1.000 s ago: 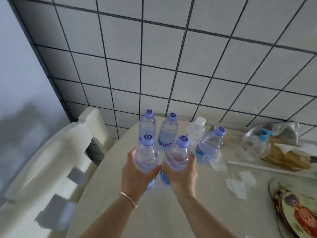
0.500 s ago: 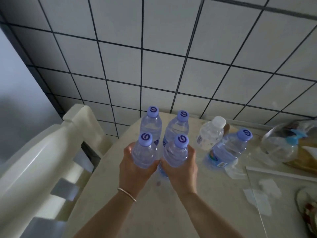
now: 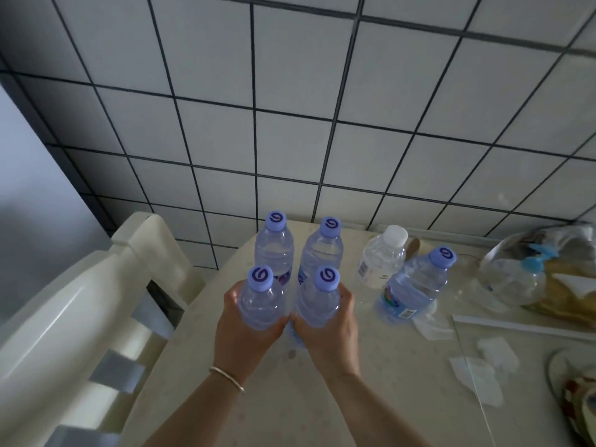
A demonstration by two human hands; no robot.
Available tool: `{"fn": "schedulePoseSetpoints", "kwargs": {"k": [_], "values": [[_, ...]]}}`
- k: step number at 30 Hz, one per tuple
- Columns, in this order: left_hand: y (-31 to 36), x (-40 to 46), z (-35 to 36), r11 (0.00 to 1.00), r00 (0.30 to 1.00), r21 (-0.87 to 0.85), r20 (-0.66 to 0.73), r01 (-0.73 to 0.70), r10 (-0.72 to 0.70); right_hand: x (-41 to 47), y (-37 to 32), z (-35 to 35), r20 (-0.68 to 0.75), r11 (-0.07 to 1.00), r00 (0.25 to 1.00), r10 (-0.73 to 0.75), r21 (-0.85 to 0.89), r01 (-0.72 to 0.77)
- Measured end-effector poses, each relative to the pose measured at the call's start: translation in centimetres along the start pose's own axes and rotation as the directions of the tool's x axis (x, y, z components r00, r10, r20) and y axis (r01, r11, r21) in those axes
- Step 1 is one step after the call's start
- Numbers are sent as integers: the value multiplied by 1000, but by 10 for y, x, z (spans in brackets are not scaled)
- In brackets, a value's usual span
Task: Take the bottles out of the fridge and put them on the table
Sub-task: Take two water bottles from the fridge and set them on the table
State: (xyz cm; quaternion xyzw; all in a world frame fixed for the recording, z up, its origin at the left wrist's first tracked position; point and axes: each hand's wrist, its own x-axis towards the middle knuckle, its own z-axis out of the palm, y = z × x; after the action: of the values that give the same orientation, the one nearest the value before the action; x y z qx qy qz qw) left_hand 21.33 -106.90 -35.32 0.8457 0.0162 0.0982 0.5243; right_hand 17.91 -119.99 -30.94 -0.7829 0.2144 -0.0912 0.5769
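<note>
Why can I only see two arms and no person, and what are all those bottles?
The camera sits on the person's head and looks down, so you see only their arms. There is no machine here. The left hand, with a thin bracelet on its wrist, holds one bottle with a purple cap. The right hand holds another purple-capped bottle. Behind them two more purple-capped bottles stand on the pale table. To the right stand a white-capped bottle and one more purple-capped one. A white chair is on the left.
</note>
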Motion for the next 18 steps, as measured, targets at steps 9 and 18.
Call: {"fn": "schedulePoseSetpoints", "kwargs": {"k": [9,18], "values": [[38,-51,-38,996,991,-71,-118,52,-60,-44,-26,-45,65,966,998,5,-258,12],[111,-143,-73,987,983,-121,-162,-105,85,-159,-50,-143,16,943,995,-94,-318,94]]}}
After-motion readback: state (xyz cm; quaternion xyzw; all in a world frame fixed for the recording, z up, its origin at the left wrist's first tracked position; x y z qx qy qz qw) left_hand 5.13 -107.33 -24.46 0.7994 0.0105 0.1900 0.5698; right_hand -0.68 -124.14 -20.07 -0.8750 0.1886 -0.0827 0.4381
